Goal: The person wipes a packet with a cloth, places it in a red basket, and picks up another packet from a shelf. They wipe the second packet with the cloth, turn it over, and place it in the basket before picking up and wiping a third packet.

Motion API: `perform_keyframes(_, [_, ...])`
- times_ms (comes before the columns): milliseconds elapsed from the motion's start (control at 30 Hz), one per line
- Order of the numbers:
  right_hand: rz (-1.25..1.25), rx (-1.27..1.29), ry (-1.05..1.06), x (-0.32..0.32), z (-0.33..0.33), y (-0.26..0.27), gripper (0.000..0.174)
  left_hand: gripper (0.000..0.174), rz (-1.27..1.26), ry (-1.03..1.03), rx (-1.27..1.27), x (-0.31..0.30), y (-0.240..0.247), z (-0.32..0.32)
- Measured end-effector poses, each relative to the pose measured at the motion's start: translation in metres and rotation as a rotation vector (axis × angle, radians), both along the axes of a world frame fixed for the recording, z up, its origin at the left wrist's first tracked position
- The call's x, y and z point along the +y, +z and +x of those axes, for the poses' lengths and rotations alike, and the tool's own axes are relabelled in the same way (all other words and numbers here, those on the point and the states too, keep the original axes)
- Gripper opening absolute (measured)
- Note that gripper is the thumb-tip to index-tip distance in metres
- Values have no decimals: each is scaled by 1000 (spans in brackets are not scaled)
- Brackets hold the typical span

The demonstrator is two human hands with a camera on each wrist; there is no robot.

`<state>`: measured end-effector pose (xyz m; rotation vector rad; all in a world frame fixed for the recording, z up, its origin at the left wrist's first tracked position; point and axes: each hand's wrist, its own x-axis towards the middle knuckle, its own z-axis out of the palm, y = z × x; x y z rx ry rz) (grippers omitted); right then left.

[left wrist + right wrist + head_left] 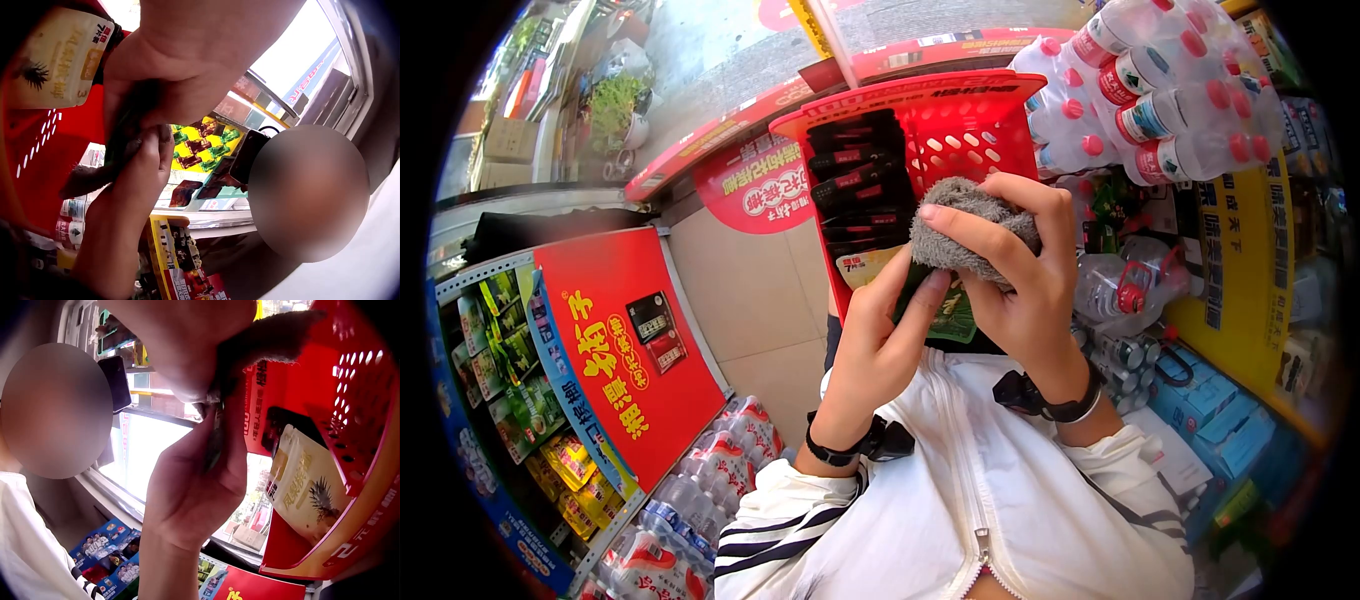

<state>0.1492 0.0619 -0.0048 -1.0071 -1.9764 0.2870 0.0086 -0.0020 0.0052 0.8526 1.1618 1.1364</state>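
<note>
Tiled floor (pixel 750 285) — hands (pixel 878 335) (pixel 1032 290) hold grey cloth (pixel 968 202), green packet (pixel 954 320)

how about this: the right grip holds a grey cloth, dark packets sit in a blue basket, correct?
The basket is red, not blue, as the head view shows; the right grip does hold a grey cloth, and dark packets sit inside.

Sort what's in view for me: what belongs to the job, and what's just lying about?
Job, apparently:
gray cloth, in the right hand
dark green packet, in the left hand
red basket
dark packets in it

Lying about:
clear bottles
yellow packets
red-handled jug
</note>
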Motion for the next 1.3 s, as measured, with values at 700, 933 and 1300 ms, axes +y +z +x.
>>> perform_keyframes(700, [-39,-146,8,-4,12,3,49,33,14,2,-61,14,7,-26])
perform_keyframes(933, [-189,-102,-112,-3,40,0,47,36,-13,153,-170,15,6,-29])
perform_keyframes(1300, [9,-5,32,-12,-33,3,34,54,65,211,-942,-1,-3,-21])
